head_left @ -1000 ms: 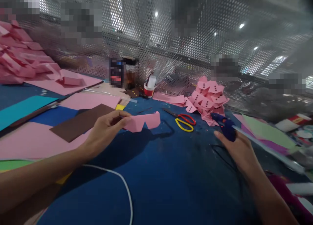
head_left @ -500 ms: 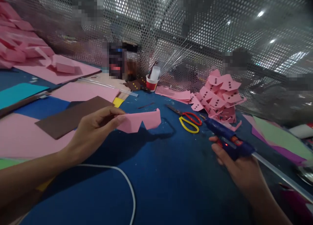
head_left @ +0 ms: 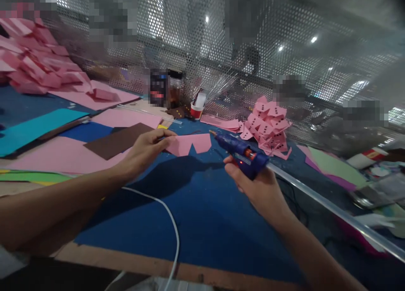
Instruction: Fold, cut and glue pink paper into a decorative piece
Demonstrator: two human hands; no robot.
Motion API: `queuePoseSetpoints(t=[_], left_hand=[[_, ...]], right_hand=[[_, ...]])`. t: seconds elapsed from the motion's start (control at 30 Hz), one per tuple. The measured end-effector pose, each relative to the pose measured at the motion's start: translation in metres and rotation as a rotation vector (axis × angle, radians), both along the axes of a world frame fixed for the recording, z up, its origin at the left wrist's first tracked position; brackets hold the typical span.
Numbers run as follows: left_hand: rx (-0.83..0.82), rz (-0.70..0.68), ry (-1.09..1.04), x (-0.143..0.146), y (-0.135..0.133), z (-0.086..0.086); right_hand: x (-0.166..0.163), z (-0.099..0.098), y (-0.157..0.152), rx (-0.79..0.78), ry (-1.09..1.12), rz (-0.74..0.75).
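Observation:
My left hand (head_left: 148, 149) pinches one end of a folded pink paper piece (head_left: 190, 144) and holds it above the blue table surface (head_left: 202, 215). My right hand (head_left: 257, 187) grips a blue hot glue gun (head_left: 240, 153) with a long clear glue stick (head_left: 332, 210) trailing out behind it. The gun's nozzle points left and sits right beside the free end of the pink piece. A red light glows on the gun's body.
A heap of finished pink pieces (head_left: 268, 124) lies behind the gun, and a bigger pink heap (head_left: 34, 65) at far left. Pink, brown (head_left: 118, 141) and teal (head_left: 34, 128) sheets cover the left. A red-and-white cup (head_left: 198, 109), a white cable (head_left: 167, 227) and a perforated metal screen are around.
My right hand lifted the glue gun from the table and swung it left up to the pink piece. The scissors are now hidden. The left hand kept its hold.

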State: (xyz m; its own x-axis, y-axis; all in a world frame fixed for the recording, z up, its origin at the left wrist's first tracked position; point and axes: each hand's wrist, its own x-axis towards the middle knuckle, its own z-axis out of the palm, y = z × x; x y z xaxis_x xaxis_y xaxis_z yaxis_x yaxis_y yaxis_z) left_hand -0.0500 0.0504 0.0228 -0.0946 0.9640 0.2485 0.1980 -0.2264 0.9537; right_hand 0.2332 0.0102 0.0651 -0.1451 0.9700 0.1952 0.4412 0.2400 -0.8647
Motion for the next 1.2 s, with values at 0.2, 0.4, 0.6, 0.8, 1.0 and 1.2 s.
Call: queuePoseSetpoints(t=[0.2,0.4,0.6,0.8,1.0,1.2], left_hand=[[0.002,-0.008,0.030,-0.007,0.003,-0.003],[-0.021,-0.032,0.074,-0.006,-0.002,0.005],[-0.009,-0.006,0.076,-0.006,-0.002,0.003],[-0.011,-0.029,0.065,-0.008,-0.002,0.001],[0.000,-0.048,0.054,-0.009,-0.001,-0.001],[-0.002,-0.061,0.063,-0.009,-0.002,0.000]], right_hand=[[-0.025,-0.015,0.001,0.048,0.095,-0.056],[-0.015,-0.031,0.006,0.011,0.025,0.016],[-0.018,-0.027,-0.002,0.002,-0.043,0.040],[-0.021,-0.027,-0.002,0.039,-0.050,0.071],[-0.019,-0.032,-0.001,0.049,-0.075,0.079],[-0.019,-0.031,-0.003,0.072,-0.096,0.080]])
